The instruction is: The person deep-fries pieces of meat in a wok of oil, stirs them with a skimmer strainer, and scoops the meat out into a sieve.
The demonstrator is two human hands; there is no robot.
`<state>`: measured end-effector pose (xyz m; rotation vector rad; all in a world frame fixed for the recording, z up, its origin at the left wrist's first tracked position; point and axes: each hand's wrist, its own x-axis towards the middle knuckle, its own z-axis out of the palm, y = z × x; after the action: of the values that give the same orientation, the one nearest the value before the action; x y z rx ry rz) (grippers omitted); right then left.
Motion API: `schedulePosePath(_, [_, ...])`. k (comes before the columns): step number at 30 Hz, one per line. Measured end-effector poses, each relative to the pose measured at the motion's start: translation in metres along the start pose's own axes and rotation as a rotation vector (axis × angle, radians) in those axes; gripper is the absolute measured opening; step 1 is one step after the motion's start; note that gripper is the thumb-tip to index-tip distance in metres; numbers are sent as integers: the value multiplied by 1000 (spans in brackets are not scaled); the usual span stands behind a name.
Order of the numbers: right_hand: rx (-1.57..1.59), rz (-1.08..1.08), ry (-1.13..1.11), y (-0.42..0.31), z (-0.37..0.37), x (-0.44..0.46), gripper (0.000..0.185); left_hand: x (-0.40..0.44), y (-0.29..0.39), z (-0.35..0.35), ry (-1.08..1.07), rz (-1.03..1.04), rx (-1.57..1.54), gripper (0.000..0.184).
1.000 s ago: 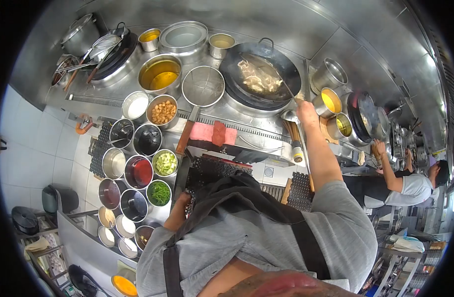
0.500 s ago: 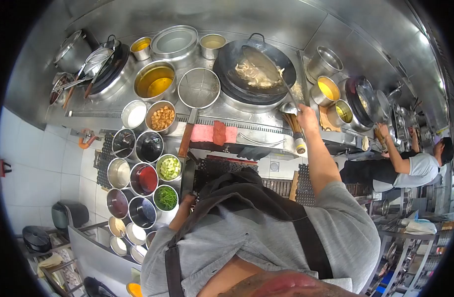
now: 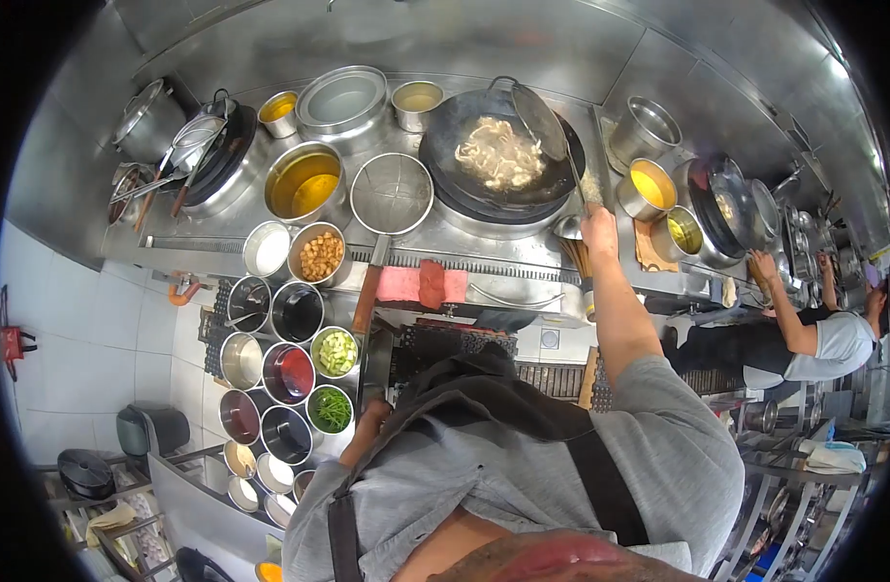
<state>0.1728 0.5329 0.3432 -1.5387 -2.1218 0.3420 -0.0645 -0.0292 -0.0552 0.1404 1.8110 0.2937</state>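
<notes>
My right hand (image 3: 599, 231) is closed around the handle of a large round skimmer (image 3: 540, 120). The skimmer is tilted up at the right rim of a black wok (image 3: 443, 160), beside its contents. Pale strips of food (image 3: 499, 153), perhaps meat, lie in bubbling liquid in the middle of the wok. A metal ladle bowl (image 3: 567, 227) and a bamboo wok brush (image 3: 577, 258) are just left of and below that hand. My left hand (image 3: 373, 419) hangs low by my apron, close to the counter's side; its fingers are mostly hidden.
A mesh strainer (image 3: 392, 194) rests left of the wok, near a pot of yellow oil (image 3: 306, 182). Several ingredient pots, including fried cubes (image 3: 321, 255) and chopped greens (image 3: 330, 408), stand at left. A co-worker (image 3: 804, 339) stands at another wok on the right.
The skimmer has swung from over the food to the wok's right rim, its face more upright. The food strips now show fully, gathered in the middle. The view has shifted slightly.
</notes>
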Motion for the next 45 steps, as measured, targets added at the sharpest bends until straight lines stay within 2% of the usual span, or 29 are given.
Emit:
schedulePosePath(3, [-72, -18, -55, -10, 3, 7, 31, 3, 8, -2, 19, 30, 98, 22])
schedulePosePath(5, [-110, -43, -85, -18, -1, 6, 37, 2, 9, -7, 65, 148, 279, 21])
schedulePosePath(10, [-225, -67, -207, 16, 31, -4, 40, -2, 6, -13, 222, 790, 1196, 17])
schedulePosePath(11, [-205, -82, -196, 23, 33, -12, 42, -2, 13, -10, 203, 483, 885, 16])
schedulePosePath(12, [-187, -99, -183, 30, 33, -21, 43, -5, 16, -17, 198, 483, 897, 16])
schedulePosePath(14, [-103, -134, -117, 46, 24, -44, 41, -39, 25, -33, 234, 811, 697, 17])
schedulePosePath(15, [-20, -181, -48, 53, 18, -59, 39, -60, 38, -36, 223, 813, 707, 17])
schedulePosePath(17, [1, -168, 38, 63, 3, -96, 37, -101, 69, -32, 116, 323, 134, 16])
schedulePosePath(20, [57, -202, 242, 96, -6, -175, 25, -89, 65, -33, 29, 378, 82, 13])
schedulePosePath(23, [-137, 169, -214, 145, 12, -288, 11, -75, 60, -29, -67, 383, 56, 12])
schedulePosePath(24, [-202, 236, -464, 163, 21, -326, 16, -72, 63, -26, -105, 364, 51, 12])
schedulePosePath(25, [-334, 19, -609, 190, 33, -373, 18, -70, 68, -22, -90, 350, 164, 13])
schedulePosePath(26, [-360, 61, -861, 182, 20, -395, 21, -68, 72, -19, -76, 337, 277, 15])
schedulePosePath(27, [-379, 102, -1113, 170, 6, -410, 26, -46, 67, -18, -57, 443, 487, 16])
schedulePosePath(28, [-355, 160, -1135, 171, 4, -423, 28, -25, 67, -16, -46, 498, 596, 17])
schedulePosePath(30, [-194, 147, -794, 175, -1, -437, 25, 12, 70, -12, -2, 652, 873, 20])
schedulePosePath(31, [-190, 224, -751, 179, 2, -432, 26, 19, 73, -13, 25, 747, 1045, 21])
schedulePosePath(32, [-182, 303, -706, 187, 9, -424, 27, 7, 82, -14, 28, 747, 1062, 21])
schedulePosePath(34, [-166, 389, -543, 183, 5, -400, 26, -35, 116, -13, -43, 397, 580, 22])
schedulePosePath(35, [-160, 328, -508, 186, 5, -388, 24, -39, 126, -17, -35, 412, 607, 22])
schedulePosePath(36, [-219, 358, -533, 176, 0, -371, 25, -32, 130, -21, -33, 532, 739, 24])
schedulePosePath(39, [-108, 416, -394, 189, 18, -355, 24, -5, 140, -30, 50, 902, 1271, 29])
schedulePosePath(41, [-57, 336, -441, 159, 0, -338, 24, 18, 139, -21, 119, 741, 1410, 30])
schedulePosePath(45, [-8, 216, -425, 158, -11, -346, 23, -9, 134, -8, 47, 603, 1206, 28])
